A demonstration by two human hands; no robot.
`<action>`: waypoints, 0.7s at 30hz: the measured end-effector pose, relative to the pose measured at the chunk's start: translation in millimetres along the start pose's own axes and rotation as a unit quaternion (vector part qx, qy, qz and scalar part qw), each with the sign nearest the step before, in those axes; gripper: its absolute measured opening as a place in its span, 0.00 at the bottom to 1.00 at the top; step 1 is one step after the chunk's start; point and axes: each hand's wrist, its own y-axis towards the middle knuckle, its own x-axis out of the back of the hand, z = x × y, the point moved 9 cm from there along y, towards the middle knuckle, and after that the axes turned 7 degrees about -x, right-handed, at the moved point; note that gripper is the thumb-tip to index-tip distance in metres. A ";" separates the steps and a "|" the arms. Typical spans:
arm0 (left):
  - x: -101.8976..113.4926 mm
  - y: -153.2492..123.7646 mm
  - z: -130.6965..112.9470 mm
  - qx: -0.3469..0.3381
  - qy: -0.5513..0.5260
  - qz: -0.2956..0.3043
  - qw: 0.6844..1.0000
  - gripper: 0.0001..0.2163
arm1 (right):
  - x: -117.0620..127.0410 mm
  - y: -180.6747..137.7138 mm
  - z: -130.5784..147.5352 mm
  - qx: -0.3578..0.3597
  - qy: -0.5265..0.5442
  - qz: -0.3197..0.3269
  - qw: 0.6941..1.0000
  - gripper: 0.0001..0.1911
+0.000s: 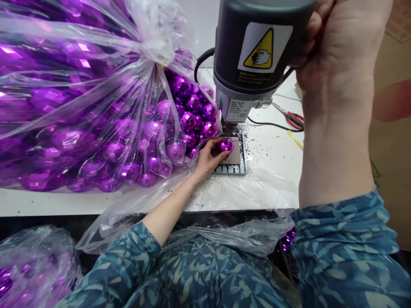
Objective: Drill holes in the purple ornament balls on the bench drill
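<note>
My left hand (207,160) pinches a shiny purple faceted ball (226,145) between thumb and fingers. The ball rests on a flat plate (235,158) on the slotted metal base (242,169) of a drill press. Above it stands the press's dark motor housing (231,55), with a yellow hand-warning sticker on its front. Up at the right, my right hand (324,38) is closed beside the housing with curled fingers. Whatever it grips is hidden behind the hand and the frame edge. The drill tip is hard to make out.
A large clear plastic bag (96,107) of purple balls fills the left of the white table (269,149), its open side by my left hand. Dark shavings surround the base. Red-handled pliers (293,119) and a black cable lie right. Another bag (41,265) sits lower left.
</note>
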 end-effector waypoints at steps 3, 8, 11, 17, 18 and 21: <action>0.3 -0.1 -0.8 -0.004 0.003 -0.001 1.000 0.23 | 1.4 -8.8 -2.9 -0.018 0.030 -0.021 0.999 0.28; 0.5 -0.3 -1.0 -0.006 0.007 -0.002 1.000 0.23 | 4.9 -22.3 4.1 0.073 0.055 -0.037 0.995 0.30; 0.6 -0.3 -0.9 -0.005 0.006 -0.002 1.000 0.22 | 10.5 -27.4 4.4 0.155 0.106 -0.035 0.982 0.30; 1.6 -0.5 -2.1 -0.001 0.011 -0.004 1.000 0.22 | 18.8 -46.2 3.0 0.275 0.119 -0.053 0.953 0.26; 1.5 -0.6 -2.2 0.001 0.009 -0.003 1.000 0.22 | 18.2 -47.7 1.0 0.270 0.108 -0.057 0.955 0.26; 0.9 -0.9 -2.8 0.003 -0.004 -0.001 1.000 0.22 | 20.9 -52.4 -6.4 0.250 0.100 -0.089 0.959 0.24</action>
